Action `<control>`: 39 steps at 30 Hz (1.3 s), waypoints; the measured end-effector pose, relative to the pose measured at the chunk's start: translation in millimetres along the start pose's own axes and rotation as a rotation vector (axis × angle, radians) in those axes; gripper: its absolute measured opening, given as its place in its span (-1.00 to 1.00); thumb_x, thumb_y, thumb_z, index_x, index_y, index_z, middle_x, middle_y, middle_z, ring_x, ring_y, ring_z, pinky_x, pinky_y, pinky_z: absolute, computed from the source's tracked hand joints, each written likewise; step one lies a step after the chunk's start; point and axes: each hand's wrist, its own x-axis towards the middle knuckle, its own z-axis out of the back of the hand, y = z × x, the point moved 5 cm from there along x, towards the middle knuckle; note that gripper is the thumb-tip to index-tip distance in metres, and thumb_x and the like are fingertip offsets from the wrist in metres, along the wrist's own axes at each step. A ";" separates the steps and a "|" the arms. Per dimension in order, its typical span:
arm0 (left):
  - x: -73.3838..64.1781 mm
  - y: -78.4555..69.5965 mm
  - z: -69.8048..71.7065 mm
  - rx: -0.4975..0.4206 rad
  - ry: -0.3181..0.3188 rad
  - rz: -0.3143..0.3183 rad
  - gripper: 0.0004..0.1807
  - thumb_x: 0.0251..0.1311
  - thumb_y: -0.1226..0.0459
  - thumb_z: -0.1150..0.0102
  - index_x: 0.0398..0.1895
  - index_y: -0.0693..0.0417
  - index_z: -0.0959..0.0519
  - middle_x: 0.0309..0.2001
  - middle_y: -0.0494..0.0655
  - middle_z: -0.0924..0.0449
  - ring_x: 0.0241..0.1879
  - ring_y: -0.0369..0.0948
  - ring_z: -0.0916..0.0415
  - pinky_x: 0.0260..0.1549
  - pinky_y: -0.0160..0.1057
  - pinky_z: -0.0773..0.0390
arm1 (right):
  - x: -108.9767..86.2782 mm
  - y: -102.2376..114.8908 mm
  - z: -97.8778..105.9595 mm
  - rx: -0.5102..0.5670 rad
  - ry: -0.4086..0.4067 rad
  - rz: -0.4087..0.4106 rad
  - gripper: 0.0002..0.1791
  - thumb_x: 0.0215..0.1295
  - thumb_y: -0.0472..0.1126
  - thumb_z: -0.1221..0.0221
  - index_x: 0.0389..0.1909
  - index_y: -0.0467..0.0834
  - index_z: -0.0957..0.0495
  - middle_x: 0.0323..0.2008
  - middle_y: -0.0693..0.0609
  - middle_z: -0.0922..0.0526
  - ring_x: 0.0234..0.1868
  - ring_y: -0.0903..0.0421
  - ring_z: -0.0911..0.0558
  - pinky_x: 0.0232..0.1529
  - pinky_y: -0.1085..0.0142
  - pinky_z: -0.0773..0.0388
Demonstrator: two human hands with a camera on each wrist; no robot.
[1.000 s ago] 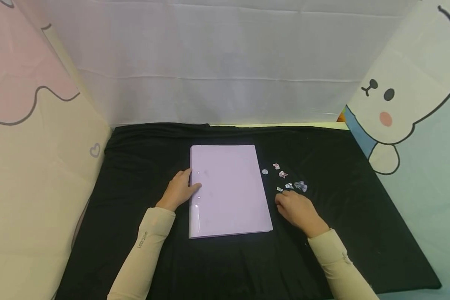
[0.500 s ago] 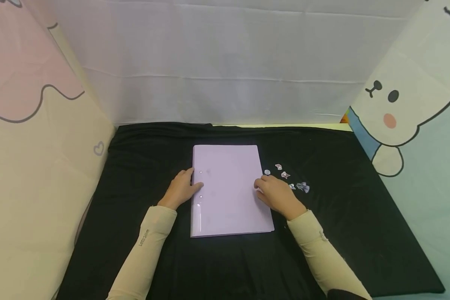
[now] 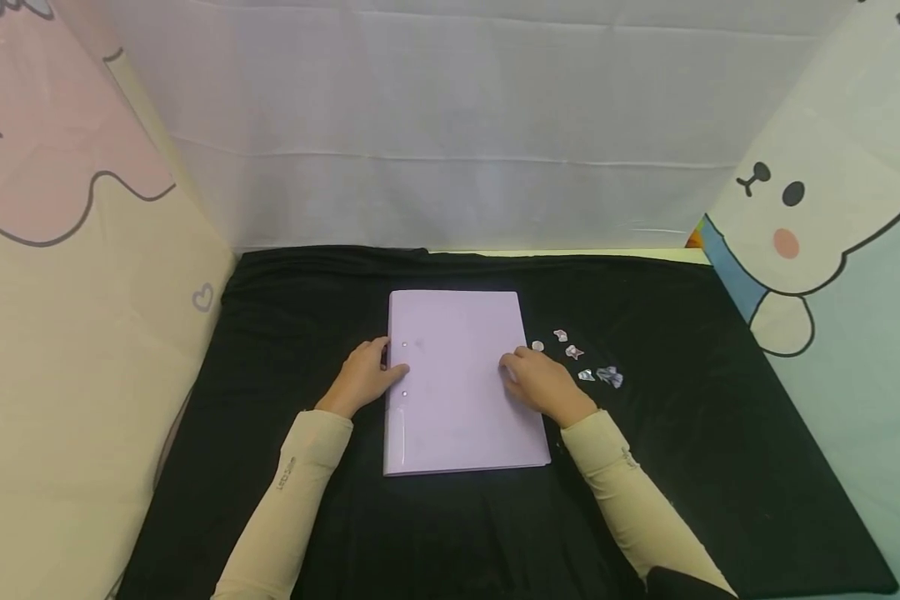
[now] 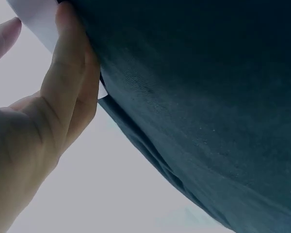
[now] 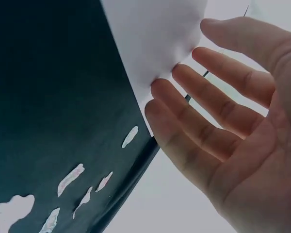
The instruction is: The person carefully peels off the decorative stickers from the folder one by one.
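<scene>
A closed lilac ring binder [image 3: 457,417] lies on the black cloth, two rivets along the left of its cover. My left hand [image 3: 362,379] grips its spine edge, thumb over the cover and fingers [image 4: 70,63] down the side. At the binder's right edge my right hand [image 3: 543,383] rests its fingertips on the cover; in the right wrist view its fingers [image 5: 203,119] are loosely bent and spread, with nothing visible in the palm. Beside it lie small stickers: a round one [image 3: 537,346], a pink star-like one [image 3: 574,352] and a bluish bow-shaped one [image 3: 610,377].
More small shiny pieces, such as a silvery one [image 3: 586,375] and a pinkish one [image 3: 561,335], lie close to the right hand. Black cloth [image 3: 682,467] covers the table. A white sheet [image 3: 450,125] hangs behind, with printed cartoon curtains [image 3: 825,200] at the sides.
My right hand has moved left from the stickers onto the binder's right edge. One small sticker that lay by its fingertips no longer shows in the head view. My left hand stays at the spine.
</scene>
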 end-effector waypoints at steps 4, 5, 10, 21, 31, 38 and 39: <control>2.9 2.8 1.8 -0.044 0.028 0.009 -0.21 0.28 0.10 -0.31 0.42 0.36 -0.25 0.18 0.31 -0.44 0.05 0.09 -0.51 0.04 0.10 -0.55 | 0.8 -2.1 -4.6 0.020 0.007 0.012 -0.75 0.24 -0.29 -0.33 -0.07 -0.25 -0.64 -0.23 -0.13 -0.63 -0.24 -0.03 -0.64 -0.13 0.11 -0.64; 3.8 4.2 2.0 -0.054 0.035 0.016 -0.21 0.28 0.09 -0.30 0.42 0.35 -0.25 0.20 0.31 -0.44 0.07 0.10 -0.50 0.05 0.11 -0.54 | 1.1 -2.7 -5.1 0.024 0.004 0.018 -0.75 0.24 -0.29 -0.33 -0.07 -0.26 -0.64 -0.24 -0.13 -0.63 -0.25 -0.03 -0.63 -0.14 0.11 -0.64; 6.7 7.7 4.4 -0.159 0.071 0.047 -0.23 0.30 0.09 -0.28 0.43 0.33 -0.25 0.21 0.30 -0.46 0.03 0.09 -0.58 0.04 0.08 -0.56 | 2.1 -5.6 -4.7 0.056 0.000 0.023 -0.75 0.22 -0.31 -0.34 -0.09 -0.28 -0.64 -0.26 -0.13 -0.61 -0.28 -0.01 -0.60 -0.16 0.12 -0.61; 8.3 -0.9 17.1 -0.363 0.078 0.023 -0.37 0.28 0.19 -0.33 0.30 0.38 -0.38 0.01 0.23 -0.54 -0.14 0.02 -0.65 -0.19 -0.11 -0.69 | 1.6 -7.6 -1.8 0.096 0.023 0.006 -0.72 0.23 -0.30 -0.35 -0.06 -0.30 -0.62 -0.24 -0.14 -0.60 -0.22 -0.05 -0.62 -0.09 0.09 -0.60; 6.7 -23.8 36.2 -0.316 0.081 -0.028 -0.42 0.26 0.17 -0.34 0.21 0.36 -0.42 -0.06 0.18 -0.60 -0.24 -0.03 -0.69 -0.22 -0.09 -0.69 | -3.0 -10.5 1.6 0.183 0.027 -0.030 -0.72 0.24 -0.29 -0.33 -0.05 -0.26 -0.60 -0.19 -0.13 -0.61 -0.18 -0.04 -0.61 -0.04 0.07 -0.60; 8.3 -51.0 53.1 -0.288 0.071 -0.063 -0.45 0.21 0.14 -0.37 0.11 0.33 -0.46 -0.13 0.14 -0.66 -0.32 -0.07 -0.71 -0.24 -0.09 -0.70 | -0.6 -0.2 24.6 0.191 0.011 0.038 -0.73 0.27 -0.24 -0.34 -0.03 -0.19 -0.63 -0.15 -0.07 -0.64 -0.11 0.00 -0.62 -0.03 0.11 -0.61; 7.9 -55.6 55.5 -0.278 0.071 -0.067 -0.45 0.21 0.13 -0.36 0.11 0.33 -0.46 -0.14 0.13 -0.67 -0.33 -0.07 -0.71 -0.23 -0.08 -0.70 | 1.1 2.8 30.7 0.189 0.008 0.054 -0.72 0.27 -0.24 -0.34 -0.02 -0.18 -0.63 -0.14 -0.07 -0.65 -0.09 0.01 -0.63 -0.01 0.12 -0.61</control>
